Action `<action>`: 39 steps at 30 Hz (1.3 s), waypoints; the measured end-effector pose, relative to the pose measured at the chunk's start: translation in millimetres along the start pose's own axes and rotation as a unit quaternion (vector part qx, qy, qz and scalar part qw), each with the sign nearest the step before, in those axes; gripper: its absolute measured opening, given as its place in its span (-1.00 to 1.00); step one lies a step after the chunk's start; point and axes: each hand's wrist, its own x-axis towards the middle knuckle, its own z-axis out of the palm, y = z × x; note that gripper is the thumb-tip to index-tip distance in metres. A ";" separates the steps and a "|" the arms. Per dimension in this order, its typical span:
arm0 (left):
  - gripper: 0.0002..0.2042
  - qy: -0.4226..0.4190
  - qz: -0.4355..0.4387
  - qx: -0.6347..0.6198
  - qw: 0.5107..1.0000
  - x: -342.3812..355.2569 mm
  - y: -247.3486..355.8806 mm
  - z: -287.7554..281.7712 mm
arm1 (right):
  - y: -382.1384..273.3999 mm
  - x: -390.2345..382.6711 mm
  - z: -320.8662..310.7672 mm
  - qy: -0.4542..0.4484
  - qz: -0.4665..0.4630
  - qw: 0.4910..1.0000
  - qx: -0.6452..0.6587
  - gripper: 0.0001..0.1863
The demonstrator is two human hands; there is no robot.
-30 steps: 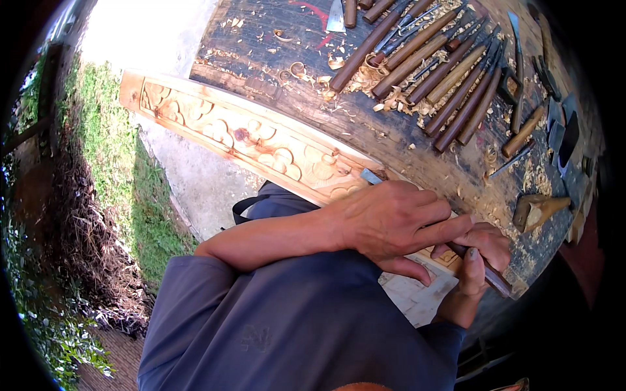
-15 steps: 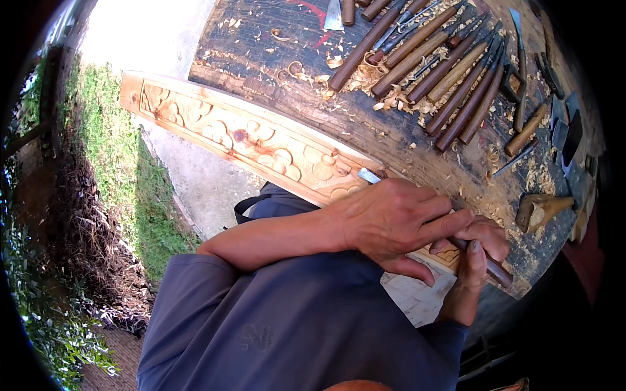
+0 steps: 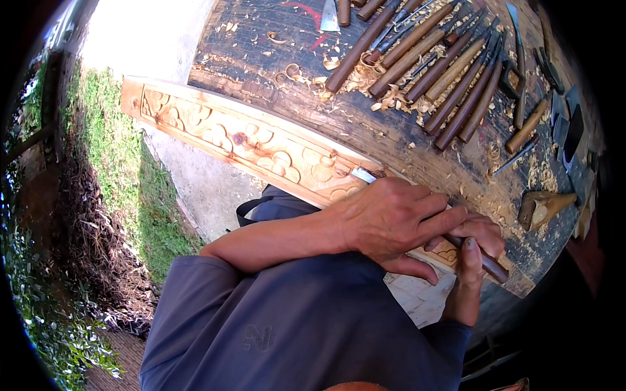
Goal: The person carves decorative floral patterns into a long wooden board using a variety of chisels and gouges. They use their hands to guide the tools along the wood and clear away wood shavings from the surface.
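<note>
A long pale wooden board (image 3: 225,133), carved with flowers and scrolls, slants from the upper left down to the right along the table's near edge. My left hand (image 3: 399,218) is closed over the front part of a carving chisel (image 3: 494,266), its thumb standing away from the other fingers. The chisel's bright blade comes out past the knuckles and meets the carved surface. Behind it, my right hand (image 3: 481,236) wraps the dark wooden handle, thumb on top, and the handle's butt sticks out beyond it. My left hand hides the chisel's middle and part of the board.
Several wood-handled chisels (image 3: 450,75) lie across the far side of the worn workbench (image 3: 254,55) among curled shavings. A wooden mallet-like piece (image 3: 546,208) rests at the right, near dark flat stones (image 3: 572,133). Grass (image 3: 107,124) and paving lie beyond the bench at left.
The chisel and both hands have shifted slightly left along the board, the blade edge moving a little further over the carving. Both grips stay the same.
</note>
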 end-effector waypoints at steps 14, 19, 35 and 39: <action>-0.20 0.061 0.001 0.030 0.998 -3.1 -2.7 3.8 | 3.6 5.7 7.9 -0.033 -0.006 0.999 0.021 -0.69; -0.31 0.122 -0.008 0.055 0.991 -7.5 -5.0 0.7 | 4.4 10.6 16.6 -0.050 -0.022 0.998 -0.018 -0.68; -0.02 0.013 0.091 0.001 0.996 -7.3 -7.8 7.2 | -21.3 3.5 -2.3 -0.015 -0.028 0.997 -0.070 -0.64; -0.01 0.002 0.091 -0.004 0.996 -6.0 -6.2 3.6 | -21.2 1.8 -4.4 -0.014 -0.035 0.997 -0.071 -0.64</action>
